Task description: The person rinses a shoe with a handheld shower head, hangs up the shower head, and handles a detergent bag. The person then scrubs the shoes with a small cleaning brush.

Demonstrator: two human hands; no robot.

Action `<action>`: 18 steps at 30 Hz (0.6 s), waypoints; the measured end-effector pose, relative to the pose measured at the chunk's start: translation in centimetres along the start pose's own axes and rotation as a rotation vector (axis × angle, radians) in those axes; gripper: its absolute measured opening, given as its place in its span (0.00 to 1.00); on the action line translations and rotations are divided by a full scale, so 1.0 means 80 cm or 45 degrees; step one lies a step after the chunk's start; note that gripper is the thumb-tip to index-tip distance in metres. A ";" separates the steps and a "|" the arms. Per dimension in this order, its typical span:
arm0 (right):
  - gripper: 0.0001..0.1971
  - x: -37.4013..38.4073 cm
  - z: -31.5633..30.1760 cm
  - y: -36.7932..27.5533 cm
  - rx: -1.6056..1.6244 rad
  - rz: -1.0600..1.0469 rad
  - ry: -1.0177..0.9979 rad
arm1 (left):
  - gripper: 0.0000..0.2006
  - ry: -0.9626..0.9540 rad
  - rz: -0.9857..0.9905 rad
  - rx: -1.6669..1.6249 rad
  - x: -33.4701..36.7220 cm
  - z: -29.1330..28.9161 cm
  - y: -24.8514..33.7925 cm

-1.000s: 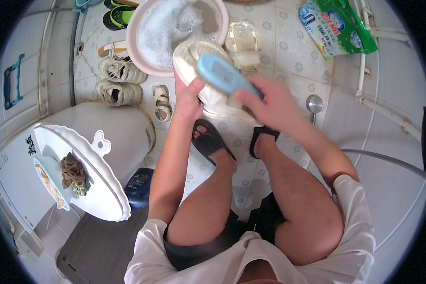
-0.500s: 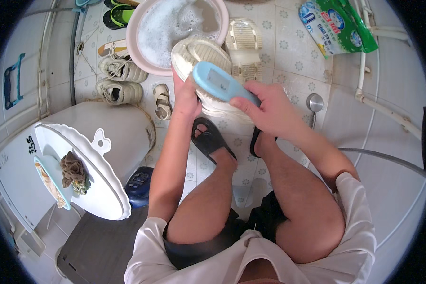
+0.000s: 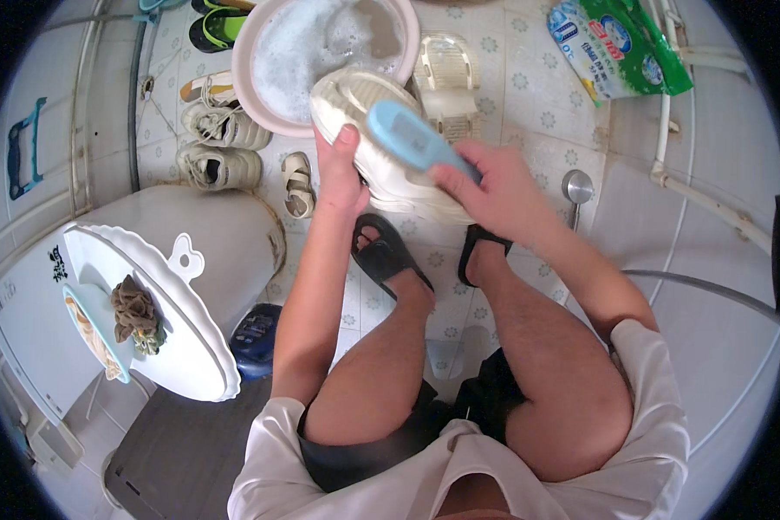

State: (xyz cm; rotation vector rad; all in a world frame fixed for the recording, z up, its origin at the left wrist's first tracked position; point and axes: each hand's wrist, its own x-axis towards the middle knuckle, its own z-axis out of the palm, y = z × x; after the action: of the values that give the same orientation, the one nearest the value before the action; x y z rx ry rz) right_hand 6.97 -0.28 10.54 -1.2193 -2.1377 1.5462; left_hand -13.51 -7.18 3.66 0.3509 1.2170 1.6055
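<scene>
My left hand (image 3: 341, 173) grips a cream-white shoe (image 3: 390, 178) by its near left side, with the thumb up along the edge. The ridged sole faces up, and the shoe is held above the floor, in front of my feet. In my right hand (image 3: 494, 186) is a light blue scrubbing brush (image 3: 416, 139), its fingers wrapped round the handle. The brush head lies over the sole; its bristles are hidden underneath. Just beyond the shoe stands a pink basin (image 3: 241, 65) of sudsy, greyish water.
Cream slippers (image 3: 448, 95) lie right of the basin. To its left are worn sneakers (image 3: 221, 165) and a small sandal (image 3: 298, 186). A green detergent bag (image 3: 620, 48) lies at the far right, and a metal strainer-like disc (image 3: 576, 186) nearer. A white scalloped tray (image 3: 182, 321) stands at left.
The brush has slid slightly right and toward me along the sole, with my right hand. The shoe has shifted a little, and my left thumb now shows upright at its edge.
</scene>
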 end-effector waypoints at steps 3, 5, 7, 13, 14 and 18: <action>0.25 0.019 0.002 0.022 -0.135 0.001 0.118 | 0.46 -0.147 0.051 -0.023 0.002 -0.007 -0.003; 0.25 0.023 -0.011 0.029 -0.130 0.049 0.101 | 0.45 -0.171 0.015 -0.077 0.003 -0.004 -0.011; 0.25 0.019 -0.007 0.019 -0.101 0.082 0.061 | 0.45 -0.080 0.030 -0.052 0.001 -0.008 -0.011; 0.24 0.030 -0.013 0.035 -0.098 0.144 0.124 | 0.46 -0.137 -0.048 -0.058 0.000 -0.007 -0.010; 0.24 0.025 -0.013 0.042 -0.133 0.107 0.084 | 0.46 -0.143 -0.047 -0.061 0.003 -0.005 -0.009; 0.23 -0.005 -0.001 0.003 -0.185 -0.091 -0.019 | 0.47 -0.082 -0.075 -0.075 -0.004 -0.005 0.002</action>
State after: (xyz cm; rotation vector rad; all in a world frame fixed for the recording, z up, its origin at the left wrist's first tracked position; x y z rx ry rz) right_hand 7.42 -0.49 10.47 -1.1642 -2.3115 1.3972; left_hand -13.74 -7.63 3.74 0.3242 1.1193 1.5642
